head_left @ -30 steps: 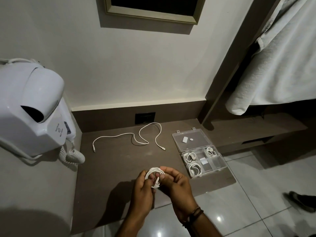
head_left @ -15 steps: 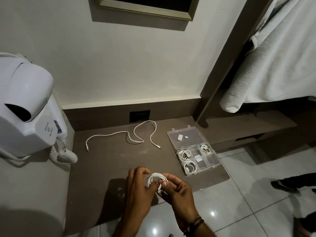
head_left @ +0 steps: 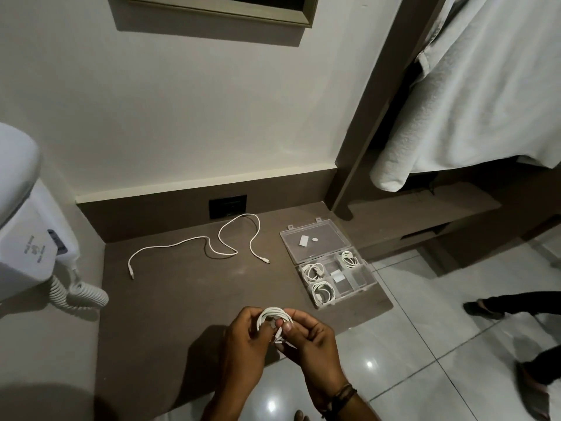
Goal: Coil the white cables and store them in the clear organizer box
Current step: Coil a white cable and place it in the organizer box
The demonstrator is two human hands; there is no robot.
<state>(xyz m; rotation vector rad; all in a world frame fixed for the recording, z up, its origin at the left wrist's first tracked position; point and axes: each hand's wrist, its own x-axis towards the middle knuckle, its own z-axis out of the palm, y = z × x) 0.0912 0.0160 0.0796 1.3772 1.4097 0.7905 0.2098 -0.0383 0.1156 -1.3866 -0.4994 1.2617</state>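
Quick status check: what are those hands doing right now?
Both hands, left and right, shut on one coiled cable. Three coils in organizer box. One loose cable on counter. Path clear.

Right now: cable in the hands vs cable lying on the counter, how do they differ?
The cable in the hands is wound into a small coil; the cable on the counter lies uncoiled in loose curves. The first is held by the left hand and right hand; the second is untouched. Both are white.
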